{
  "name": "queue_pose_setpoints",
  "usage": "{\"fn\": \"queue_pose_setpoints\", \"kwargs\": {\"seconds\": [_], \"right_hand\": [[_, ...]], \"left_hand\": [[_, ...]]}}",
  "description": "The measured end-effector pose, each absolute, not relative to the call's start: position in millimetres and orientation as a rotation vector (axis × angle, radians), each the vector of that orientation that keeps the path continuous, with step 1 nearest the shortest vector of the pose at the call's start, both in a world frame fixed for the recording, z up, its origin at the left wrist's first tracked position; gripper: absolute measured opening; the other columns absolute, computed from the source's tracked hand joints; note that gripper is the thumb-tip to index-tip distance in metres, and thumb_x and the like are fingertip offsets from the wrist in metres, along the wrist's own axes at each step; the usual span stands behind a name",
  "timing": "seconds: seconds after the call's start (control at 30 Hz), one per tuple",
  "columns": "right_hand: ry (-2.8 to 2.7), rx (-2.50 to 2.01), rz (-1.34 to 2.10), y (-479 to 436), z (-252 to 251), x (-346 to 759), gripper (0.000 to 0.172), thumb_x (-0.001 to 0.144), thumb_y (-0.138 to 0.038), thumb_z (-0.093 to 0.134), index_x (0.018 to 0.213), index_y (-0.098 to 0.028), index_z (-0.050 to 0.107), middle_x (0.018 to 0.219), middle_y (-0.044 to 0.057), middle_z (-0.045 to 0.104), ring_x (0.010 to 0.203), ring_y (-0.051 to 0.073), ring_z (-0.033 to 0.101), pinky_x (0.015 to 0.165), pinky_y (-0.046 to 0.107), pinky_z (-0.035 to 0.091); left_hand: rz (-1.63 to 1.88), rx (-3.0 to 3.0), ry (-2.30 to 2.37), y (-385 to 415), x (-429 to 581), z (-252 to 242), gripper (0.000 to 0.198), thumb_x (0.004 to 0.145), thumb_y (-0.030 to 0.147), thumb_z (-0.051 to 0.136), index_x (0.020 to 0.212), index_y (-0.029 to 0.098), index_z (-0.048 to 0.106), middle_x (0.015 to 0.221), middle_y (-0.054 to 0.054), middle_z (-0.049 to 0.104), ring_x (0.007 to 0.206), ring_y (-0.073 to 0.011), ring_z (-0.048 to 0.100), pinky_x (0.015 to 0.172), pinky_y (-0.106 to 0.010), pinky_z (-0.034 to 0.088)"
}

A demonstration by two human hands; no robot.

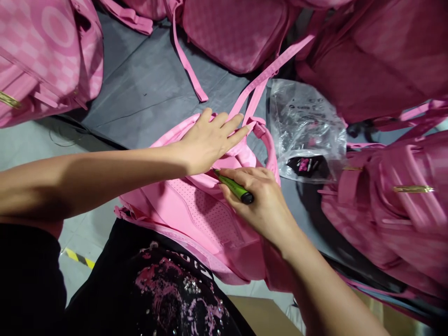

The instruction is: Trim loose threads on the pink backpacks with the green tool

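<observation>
A pink backpack lies at the table's near edge against my body, its perforated back panel facing up. My left hand rests flat on its upper part with fingers spread, over the base of the straps. In my right hand is a green marker pen with a black end, its tip pointing down to the backpack beside my left hand. What lies right under the tip is hidden. One pink strap stretches away from the backpack toward the upper right.
A clear plastic bag with a black item inside lies right of the backpack. More pink backpacks stand at the back, at left and at right on the grey-covered table. A cardboard box is below.
</observation>
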State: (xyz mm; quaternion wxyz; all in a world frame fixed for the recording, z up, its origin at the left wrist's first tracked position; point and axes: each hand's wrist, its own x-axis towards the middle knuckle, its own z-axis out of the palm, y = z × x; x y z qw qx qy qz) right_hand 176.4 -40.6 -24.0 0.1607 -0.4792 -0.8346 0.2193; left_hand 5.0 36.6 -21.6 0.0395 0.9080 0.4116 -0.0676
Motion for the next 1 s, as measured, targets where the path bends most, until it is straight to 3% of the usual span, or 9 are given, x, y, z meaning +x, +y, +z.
{"fn": "queue_pose_setpoints", "kwargs": {"seconds": [0.27,0.47,0.67,0.87,1.0], "right_hand": [[-2.331,-1.375,0.756,-38.4,-23.3,170.4,0.024,0.093,-0.023,0.058,0.113,-0.022,0.071,0.111,0.006,0.077,0.099,0.025,0.072,0.092,0.045,0.049],[-2.377,-1.372,0.759,-36.7,-19.3,171.6,0.024,0.093,-0.021,0.058,0.113,-0.019,0.071,0.105,0.007,0.078,0.092,0.025,0.073,0.09,0.044,0.049],[-2.387,-1.401,0.728,-37.3,-19.2,167.7,0.023,0.093,-0.019,0.058,0.112,-0.018,0.071,0.104,0.007,0.077,0.091,0.025,0.072,0.091,0.045,0.048],[-2.356,-1.473,0.675,-51.2,-22.8,167.2,0.024,0.093,-0.02,0.058,0.113,-0.016,0.071,0.097,0.009,0.078,0.082,0.025,0.072,0.085,0.045,0.048],[-2.122,-1.394,0.628,-55.0,-40.9,148.5,0.024,0.092,-0.023,0.061,0.113,-0.019,0.072,0.104,0.006,0.078,0.085,0.023,0.071,0.09,0.045,0.047]], "left_hand": [[-0.168,2.72,1.231,37.3,4.0,-19.7,0.09,0.091,0.041,0.056,0.162,0.031,0.002,0.168,-0.007,0.018,0.144,-0.0422,0.028,0.117,-0.061,0.019],[-0.131,2.702,1.232,36.9,2.1,-19.1,0.086,0.091,0.041,0.057,0.162,0.027,0.011,0.166,-0.009,0.02,0.144,-0.0416,0.027,0.117,-0.06,0.019],[-0.165,2.755,1.231,37.0,1.5,-20.9,0.086,0.091,0.039,0.058,0.162,0.026,0.011,0.166,-0.011,0.02,0.144,-0.0391,0.03,0.116,-0.058,0.023],[-0.268,2.749,1.187,46.6,-24.9,-14.1,0.115,0.078,0.04,0.073,0.161,0.031,-0.007,0.17,-0.011,-0.002,0.147,-0.0457,0.02,0.113,-0.059,0.03],[-0.29,2.608,1.377,45.5,-47.0,-15.0,0.132,0.07,0.039,0.081,0.158,0.033,-0.017,0.169,-0.016,-0.007,0.137,-0.0458,0.033,0.1,-0.054,0.045]]}}
